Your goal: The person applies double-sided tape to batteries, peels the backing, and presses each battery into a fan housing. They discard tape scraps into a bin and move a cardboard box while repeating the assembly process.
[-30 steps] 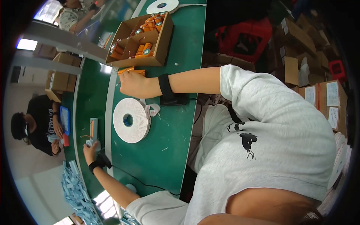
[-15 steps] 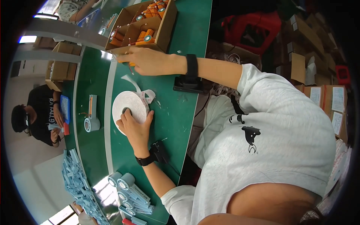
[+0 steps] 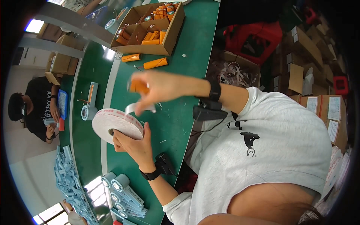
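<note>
My left hand grips a wide white tape roll with red marks on its edge, fingers at the core and thumb along the rim. The roll is tilted. Above it my right hand, smeared by motion, holds an orange cylindrical battery. Its lower fingers are at the loose white tape end; whether they pinch it is unclear. Two more orange batteries with thin wires lie on the green table beside a divided cardboard box of such batteries.
Light-blue handheld fans lie stacked by my left forearm, and another fan sits across the white rail. Farther off is a heap of blue parts. Opposite, a person handles a blue piece. A scrap box and red stool stand beside the table.
My right hand has come from the battery box toward the tape roll, carrying an orange battery. My left hand has tilted the roll, which lay flat before.
</note>
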Tool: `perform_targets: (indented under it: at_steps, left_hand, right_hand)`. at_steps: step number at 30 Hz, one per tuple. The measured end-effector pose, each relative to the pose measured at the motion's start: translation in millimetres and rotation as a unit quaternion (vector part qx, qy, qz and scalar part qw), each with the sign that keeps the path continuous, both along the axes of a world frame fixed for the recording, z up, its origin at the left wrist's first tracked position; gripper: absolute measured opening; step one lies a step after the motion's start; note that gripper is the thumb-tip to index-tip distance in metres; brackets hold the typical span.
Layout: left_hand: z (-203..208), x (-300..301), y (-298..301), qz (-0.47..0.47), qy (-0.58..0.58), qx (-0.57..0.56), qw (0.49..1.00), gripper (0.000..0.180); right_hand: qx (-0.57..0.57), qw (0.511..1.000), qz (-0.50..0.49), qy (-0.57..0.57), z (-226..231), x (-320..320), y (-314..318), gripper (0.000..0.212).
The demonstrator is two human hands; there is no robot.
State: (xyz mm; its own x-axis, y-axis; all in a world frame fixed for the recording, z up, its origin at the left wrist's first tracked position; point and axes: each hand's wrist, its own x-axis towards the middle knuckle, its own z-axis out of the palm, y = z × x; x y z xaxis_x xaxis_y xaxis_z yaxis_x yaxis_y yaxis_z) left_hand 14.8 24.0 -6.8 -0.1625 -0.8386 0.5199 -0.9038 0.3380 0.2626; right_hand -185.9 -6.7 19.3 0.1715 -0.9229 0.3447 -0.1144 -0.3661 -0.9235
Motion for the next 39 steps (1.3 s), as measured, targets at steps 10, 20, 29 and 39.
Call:
perform_targets:
  at_steps: [10, 20, 29, 39]
  left_hand:
    - [30, 45, -6, 0.124, 0.258, 0.044, 0.957, 0.080]
    - [17, 33, 3, 0.151, 0.120, -0.056, 0.980, 0.061]
    - [20, 8, 9, 0.193, 0.061, -0.011, 0.979, 0.072]
    - [10, -12, 0, 0.135, 0.036, -0.044, 0.989, 0.070]
  right_hand:
    - [0.053, 0.952, 0.211, 0.217, -13, 7, 34, 0.019]
    - [-0.055, 0.993, 0.085, 0.059, 38, 12, 8, 0.034]
    - [0.064, 0.987, 0.139, -0.053, 10, 79, -14, 0.028]
    - [0.176, 0.832, -0.019, -0.526, 2, 97, -36, 0.017]
